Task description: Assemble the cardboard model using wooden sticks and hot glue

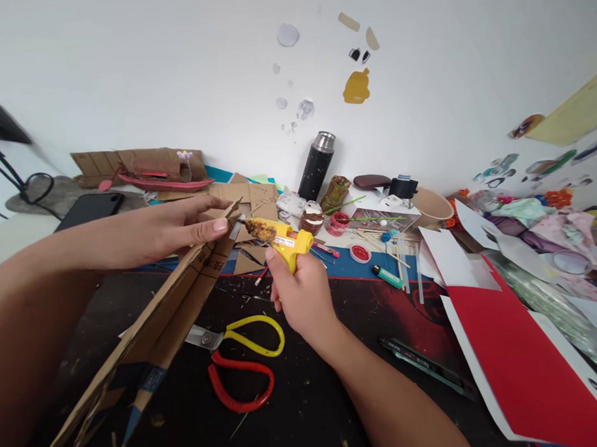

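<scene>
My left hand (193,225) is closed on the far end of a long folded cardboard piece (182,303), thumb along its top edge. The cardboard slants from the lower left up to the middle, its near end towards me. In my right hand (301,283) is a yellow glue gun (284,241) with a brown-stained front, its nozzle pointing left at the cardboard's far end beside my left fingertips. Whether the nozzle touches the cardboard I cannot tell. Scissors (235,360) with one yellow and one red handle lie below on the dark mat, blades partly under the cardboard.
A utility knife (426,367) lies on the mat at right, near red card (520,352) and white sheets. Behind stand a black flask (317,166), small jars and a green lighter (388,277). A cardboard boat model (160,177) is at back left, near a phone (90,209).
</scene>
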A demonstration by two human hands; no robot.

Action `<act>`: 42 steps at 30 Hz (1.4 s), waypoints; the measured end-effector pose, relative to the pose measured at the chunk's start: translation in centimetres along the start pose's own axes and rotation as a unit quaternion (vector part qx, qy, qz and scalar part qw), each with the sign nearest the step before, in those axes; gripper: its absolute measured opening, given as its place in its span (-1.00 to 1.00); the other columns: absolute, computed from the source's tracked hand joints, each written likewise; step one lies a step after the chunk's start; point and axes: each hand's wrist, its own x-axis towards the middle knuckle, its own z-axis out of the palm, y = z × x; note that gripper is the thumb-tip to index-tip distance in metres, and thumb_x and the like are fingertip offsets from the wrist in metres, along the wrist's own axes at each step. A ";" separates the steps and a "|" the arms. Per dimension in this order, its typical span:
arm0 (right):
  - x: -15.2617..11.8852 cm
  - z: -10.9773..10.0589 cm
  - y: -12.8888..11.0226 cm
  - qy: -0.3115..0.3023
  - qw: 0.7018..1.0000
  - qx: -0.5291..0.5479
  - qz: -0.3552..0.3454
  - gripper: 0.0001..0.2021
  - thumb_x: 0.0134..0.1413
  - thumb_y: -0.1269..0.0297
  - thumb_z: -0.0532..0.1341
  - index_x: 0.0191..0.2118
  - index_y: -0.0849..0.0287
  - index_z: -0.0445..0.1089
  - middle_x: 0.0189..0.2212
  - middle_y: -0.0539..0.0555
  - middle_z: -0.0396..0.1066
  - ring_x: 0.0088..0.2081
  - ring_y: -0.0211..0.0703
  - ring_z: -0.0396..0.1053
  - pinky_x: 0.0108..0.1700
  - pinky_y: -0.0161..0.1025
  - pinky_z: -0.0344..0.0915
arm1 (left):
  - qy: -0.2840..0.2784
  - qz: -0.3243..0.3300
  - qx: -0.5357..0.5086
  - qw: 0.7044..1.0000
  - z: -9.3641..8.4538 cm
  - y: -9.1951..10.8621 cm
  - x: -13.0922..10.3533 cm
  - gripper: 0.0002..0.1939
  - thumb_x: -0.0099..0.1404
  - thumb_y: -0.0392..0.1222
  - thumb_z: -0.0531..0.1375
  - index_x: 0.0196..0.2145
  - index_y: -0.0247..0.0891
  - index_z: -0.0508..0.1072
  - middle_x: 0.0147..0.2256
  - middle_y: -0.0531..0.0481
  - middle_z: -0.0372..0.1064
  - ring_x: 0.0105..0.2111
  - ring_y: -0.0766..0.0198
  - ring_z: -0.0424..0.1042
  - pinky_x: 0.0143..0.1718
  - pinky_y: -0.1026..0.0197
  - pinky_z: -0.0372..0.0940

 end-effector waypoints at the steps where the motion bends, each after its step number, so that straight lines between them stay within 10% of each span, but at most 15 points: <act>1: 0.0 0.0 0.0 0.000 1.000 0.002 0.001 -0.39 0.43 -0.10 0.20 -0.66 0.05 0.27 -0.76 -0.03 0.31 -0.69 -0.24 0.34 -0.55 -0.31 0.24 | -0.002 0.009 -0.006 1.000 0.0 0.0 0.0 -0.19 0.56 0.35 -0.04 0.46 -0.31 0.27 0.22 -0.10 0.50 0.25 -0.02 0.47 0.23 0.09 0.41; 42: 0.1 -0.2 -0.3 -0.001 1.000 -0.010 -0.004 -0.41 0.42 -0.10 0.18 -0.64 0.05 0.27 -0.76 -0.03 0.30 -0.67 -0.23 0.36 -0.54 -0.31 0.24 | 0.010 0.020 0.014 1.000 -0.1 -0.1 -0.2 -0.18 0.58 0.34 -0.03 0.52 -0.30 0.18 0.42 -0.20 0.34 0.37 -0.05 0.38 0.32 0.09 0.34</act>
